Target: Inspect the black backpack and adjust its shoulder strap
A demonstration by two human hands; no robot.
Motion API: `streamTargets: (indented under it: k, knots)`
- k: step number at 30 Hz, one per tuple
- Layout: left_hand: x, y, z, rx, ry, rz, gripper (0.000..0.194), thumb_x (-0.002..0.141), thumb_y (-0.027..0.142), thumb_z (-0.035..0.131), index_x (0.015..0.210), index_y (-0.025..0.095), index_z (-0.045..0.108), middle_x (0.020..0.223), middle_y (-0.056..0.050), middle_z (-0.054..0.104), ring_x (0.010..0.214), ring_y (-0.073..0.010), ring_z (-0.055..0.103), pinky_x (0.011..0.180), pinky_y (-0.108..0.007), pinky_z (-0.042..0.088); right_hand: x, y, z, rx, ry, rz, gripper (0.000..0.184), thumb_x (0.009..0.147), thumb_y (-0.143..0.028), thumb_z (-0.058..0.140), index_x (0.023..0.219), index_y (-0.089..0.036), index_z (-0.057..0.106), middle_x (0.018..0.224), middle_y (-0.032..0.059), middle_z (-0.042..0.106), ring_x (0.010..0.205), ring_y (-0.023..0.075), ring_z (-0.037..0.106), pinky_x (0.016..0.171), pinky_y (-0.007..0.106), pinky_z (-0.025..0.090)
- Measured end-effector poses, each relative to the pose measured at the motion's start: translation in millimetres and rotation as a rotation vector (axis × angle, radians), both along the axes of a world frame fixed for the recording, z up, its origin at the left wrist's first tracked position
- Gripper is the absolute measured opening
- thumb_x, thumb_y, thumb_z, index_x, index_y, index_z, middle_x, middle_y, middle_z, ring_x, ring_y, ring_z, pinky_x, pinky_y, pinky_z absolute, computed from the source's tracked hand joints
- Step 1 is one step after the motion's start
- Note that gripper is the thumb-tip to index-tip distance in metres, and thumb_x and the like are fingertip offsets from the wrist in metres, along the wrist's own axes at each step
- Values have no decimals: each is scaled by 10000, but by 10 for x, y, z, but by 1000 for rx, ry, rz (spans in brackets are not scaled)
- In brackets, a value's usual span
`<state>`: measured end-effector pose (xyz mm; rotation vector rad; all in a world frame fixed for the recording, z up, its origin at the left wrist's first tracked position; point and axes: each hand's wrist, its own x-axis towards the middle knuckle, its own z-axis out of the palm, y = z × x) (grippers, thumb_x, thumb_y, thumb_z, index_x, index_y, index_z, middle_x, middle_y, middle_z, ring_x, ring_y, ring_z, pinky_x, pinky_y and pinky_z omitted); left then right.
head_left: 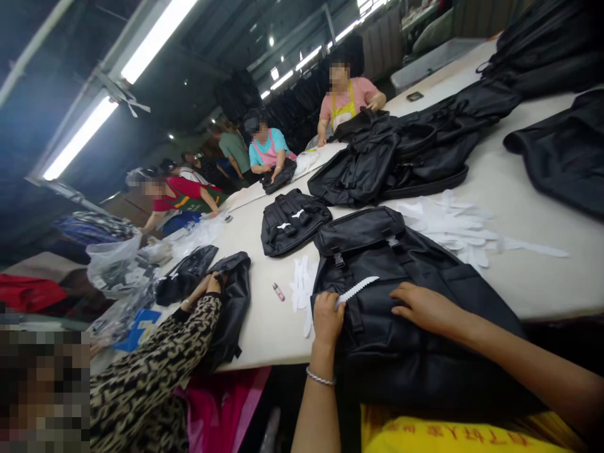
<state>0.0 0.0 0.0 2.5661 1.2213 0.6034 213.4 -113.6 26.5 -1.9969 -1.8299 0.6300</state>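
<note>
While tube lights point(155, 38) glow overhead, black backpacks point(292, 220) crowd the white table point(519, 277).

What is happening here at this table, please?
A person works on a black backpack lying on the table. The left hand pinches a white strip on the pack; the right hand rests flat on it. More strips and backpacks lie around, and other people handle bags along the table.

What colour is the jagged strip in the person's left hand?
White. The jagged strip, pinched in the left hand, shows clearly in the head view against the black backpack.
</note>
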Motion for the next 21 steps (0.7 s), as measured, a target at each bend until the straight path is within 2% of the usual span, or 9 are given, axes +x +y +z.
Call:
streamTargets:
  k: [4, 6, 9, 13, 15, 16, 18, 20, 21]
  knots:
    - [-23, 128, 51, -28, -120, 113, 110, 756, 290, 461, 773, 206, 530, 776, -23, 551, 780, -145, 506, 736, -284, 411, 78, 24, 155, -17, -73, -61, 222, 769, -312, 477, 943, -207, 566, 941, 65, 560, 846, 228, 553, 716, 320, 424]
    - [-68, 217, 38, -56, -207, 258, 141, 769, 298, 428, 753, 199, 527, 767, -21, 560, 768, -137, 517, 734, -274, 413, 171, 3, 136, -39, -186, -206, 221, 785, -319, 458, 927, -177, 551, 929, 88, 560, 809, 244, 563, 668, 336, 430]
    - [-107, 301, 15, -88, -188, 404, 168, 754, 289, 431, 760, 173, 553, 763, -51, 571, 779, -174, 527, 745, -324, 416, 332, -51, -1, -142, -288, -407, 272, 784, -379, 458, 875, -135, 535, 872, 126, 573, 776, 283, 569, 608, 359, 424]
    - [81, 243, 116, 111, -179, 393, 287, 732, 281, 470, 960, 127, 552, 1047, -141, 508, 1047, -257, 423, 902, -427, 322, 468, -84, -216, -234, -165, -472, 300, 746, -432, 498, 805, -140, 530, 793, 134, 590, 795, 306, 559, 611, 359, 401]
    - [346, 186, 207, 133, -276, 280, 329, 744, 290, 470, 1032, 142, 524, 1161, -131, 445, 1136, -243, 347, 969, -417, 262, 497, -64, -274, -220, -15, -510, 244, 713, -394, 541, 712, -150, 524, 761, 119, 584, 796, 296, 551, 615, 339, 383]
    - [523, 165, 243, 39, -345, 200, 332, 745, 297, 479, 1043, 155, 519, 1167, -114, 449, 1133, -223, 358, 976, -393, 266, 505, -50, -287, -212, 68, -525, 222, 695, -368, 561, 657, -155, 513, 731, 102, 577, 784, 279, 549, 609, 318, 375]
    - [944, 154, 267, -363, -491, 91, 332, 726, 310, 523, 1029, 174, 524, 1110, -84, 502, 1051, -177, 445, 939, -323, 332, 507, -25, -289, -212, 220, -540, 219, 681, -323, 569, 565, -161, 478, 632, 56, 547, 695, 218, 550, 560, 264, 358]
    - [1397, 183, 220, -855, -588, 126, 340, 705, 337, 557, 994, 160, 536, 1024, -79, 549, 926, -145, 524, 841, -265, 413, 487, -24, -273, -231, 333, -541, 252, 725, -312, 507, 527, -168, 446, 497, 4, 476, 515, 145, 510, 467, 226, 325]
    - [1611, 208, 177, -985, -589, 158, 352, 710, 369, 547, 974, 137, 542, 952, -88, 571, 853, -140, 552, 778, -255, 445, 469, -34, -263, -243, 394, -545, 271, 753, -315, 461, 524, -173, 432, 439, -20, 428, 425, 118, 461, 420, 216, 300]
